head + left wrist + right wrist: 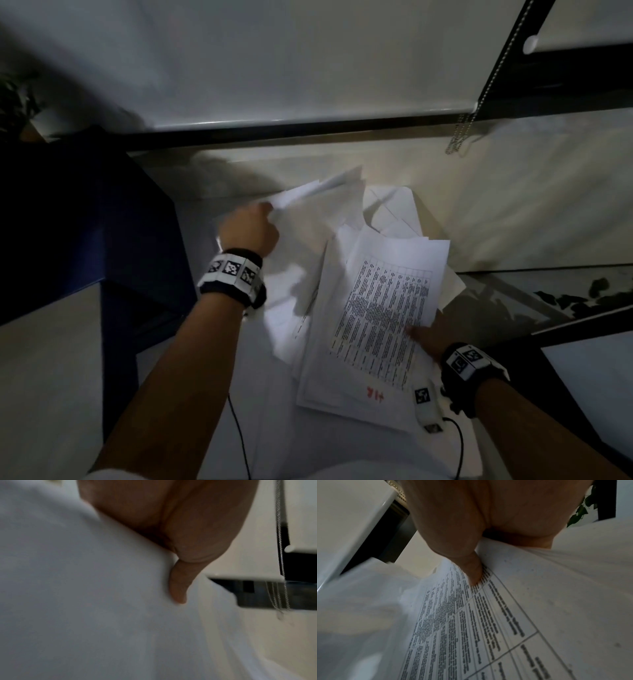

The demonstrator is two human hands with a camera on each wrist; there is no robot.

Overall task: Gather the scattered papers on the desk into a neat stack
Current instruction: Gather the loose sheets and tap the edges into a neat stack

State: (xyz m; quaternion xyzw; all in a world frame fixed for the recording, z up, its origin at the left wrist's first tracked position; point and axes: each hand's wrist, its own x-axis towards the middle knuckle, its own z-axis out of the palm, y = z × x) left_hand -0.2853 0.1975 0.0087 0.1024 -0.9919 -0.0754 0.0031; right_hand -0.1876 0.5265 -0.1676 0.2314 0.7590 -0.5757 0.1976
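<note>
Both hands are on the papers. The left hand [251, 228] grips a bunch of blank sheets [318, 202] at their left edge, fingers curled round them, and holds them lifted and tilted above the desk [534, 205]; in the left wrist view the thumb [178, 586] lies flat on the white paper. The right hand [428, 337] pinches the near right side of the pile [370, 329], its thumb [473, 573] on top of a printed table sheet [387, 308], while the other fingers are under the paper and cannot be seen.

The step in hand seems to be the collecting: the loose sheets are brought over to the pile, which still lies fanned and crooked, with some crumpled sheets [390, 209] behind it. The next move probably asks to lay the lifted bunch on the pile, then to square the edges with both hands, because the corners stick out in many directions.

The room is dim and the moving paper is blurred. The text of the table cannot be read, and a red mark [375, 393] near the bottom edge is not clear. How many sheets each hand holds cannot be told. A dark blue box [85, 222] stands at the left, partly cut off
</note>
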